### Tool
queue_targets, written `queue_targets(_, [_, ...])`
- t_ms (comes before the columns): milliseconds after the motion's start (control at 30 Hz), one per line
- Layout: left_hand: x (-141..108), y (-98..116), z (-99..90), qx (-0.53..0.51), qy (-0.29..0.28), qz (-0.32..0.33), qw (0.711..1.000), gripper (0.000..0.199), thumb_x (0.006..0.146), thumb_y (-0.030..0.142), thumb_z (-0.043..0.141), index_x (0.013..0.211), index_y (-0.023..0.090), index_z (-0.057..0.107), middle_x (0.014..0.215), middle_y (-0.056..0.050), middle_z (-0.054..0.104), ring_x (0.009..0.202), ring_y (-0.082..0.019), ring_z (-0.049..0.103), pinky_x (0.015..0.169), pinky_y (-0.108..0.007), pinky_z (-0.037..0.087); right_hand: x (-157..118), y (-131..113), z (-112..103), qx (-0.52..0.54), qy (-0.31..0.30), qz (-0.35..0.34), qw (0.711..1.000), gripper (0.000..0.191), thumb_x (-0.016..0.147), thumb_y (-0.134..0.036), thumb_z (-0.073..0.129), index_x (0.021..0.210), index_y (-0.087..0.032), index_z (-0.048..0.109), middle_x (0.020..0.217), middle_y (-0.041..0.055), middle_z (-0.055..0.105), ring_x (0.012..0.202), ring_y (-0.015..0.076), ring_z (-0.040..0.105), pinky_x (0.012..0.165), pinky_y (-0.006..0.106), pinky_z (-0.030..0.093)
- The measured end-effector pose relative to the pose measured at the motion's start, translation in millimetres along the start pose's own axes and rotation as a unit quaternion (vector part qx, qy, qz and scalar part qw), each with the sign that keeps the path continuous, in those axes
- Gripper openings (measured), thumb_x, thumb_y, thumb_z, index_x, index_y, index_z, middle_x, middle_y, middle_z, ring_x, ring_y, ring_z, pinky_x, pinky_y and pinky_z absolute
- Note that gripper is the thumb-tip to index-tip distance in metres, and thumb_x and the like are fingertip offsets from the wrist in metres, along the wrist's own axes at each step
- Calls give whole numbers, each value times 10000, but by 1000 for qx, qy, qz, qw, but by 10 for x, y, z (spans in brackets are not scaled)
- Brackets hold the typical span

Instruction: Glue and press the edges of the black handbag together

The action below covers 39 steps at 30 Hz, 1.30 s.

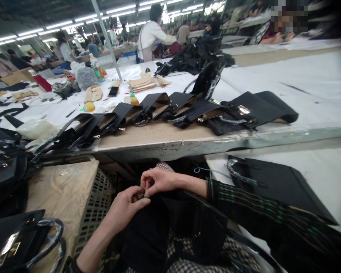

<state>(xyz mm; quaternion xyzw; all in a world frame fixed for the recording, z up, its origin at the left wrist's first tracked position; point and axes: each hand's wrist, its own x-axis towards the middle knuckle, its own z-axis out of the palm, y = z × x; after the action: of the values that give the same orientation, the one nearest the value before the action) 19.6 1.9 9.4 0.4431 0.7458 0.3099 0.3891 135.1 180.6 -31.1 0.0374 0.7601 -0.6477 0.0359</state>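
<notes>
On my lap lies a black handbag (187, 216), its dark fabric spread over checked cloth. My left hand (130, 203) pinches at the bag's upper edge with thumb and fingers together. Close against it, my right hand (157, 180) is also closed in a pinch at the same spot. A small shiny piece shows between the fingertips, too little of it visible to name. Part of the bag is hidden by my hands and the right sleeve.
Several black handbags (156, 104) stand in a row along the white worktable (309, 83). Another black bag (284, 182) lies at my right. At left, a bag with wrapped handles (14, 242) rests on a board over a plastic crate (92, 204). A person (152, 38) works beyond.
</notes>
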Motion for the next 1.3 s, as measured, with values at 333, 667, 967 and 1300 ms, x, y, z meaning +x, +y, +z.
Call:
queue_targets(333, [305,7,119,-8,-89,10,996,226,814,322,596,952,166,686,836,-22,710,783,-213,626,679,-267,453,-1419,-632,-276,-93,148,96,980,552,946,-499,535,1411,-210,465,1372,107,552,1206,251,546,1014,382,427])
queue_targets(667, [584,136,24,-95,-248,-26,964,445,738,169,632,1182,157,645,984,-33,739,920,-240,671,807,-318,516,-2041,-399,379,-55,328,197,922,561,838,-304,671,1371,-244,505,1222,55,638,1090,250,596,961,376,463])
queue_targets(967, [382,265,-319,92,-310,-13,946,514,734,83,591,1215,266,612,1119,19,697,1069,-231,620,952,-327,456,-1993,-199,-57,13,215,126,968,566,787,-262,730,1330,-244,568,1112,14,653,983,195,603,841,273,479])
queue_targets(1300, [431,397,-66,79,-282,63,954,393,902,421,624,1266,396,476,1328,50,574,1220,-196,528,1021,-272,402,-1956,64,79,95,234,109,961,374,851,-368,693,1185,-206,642,1019,14,647,905,160,594,770,235,478])
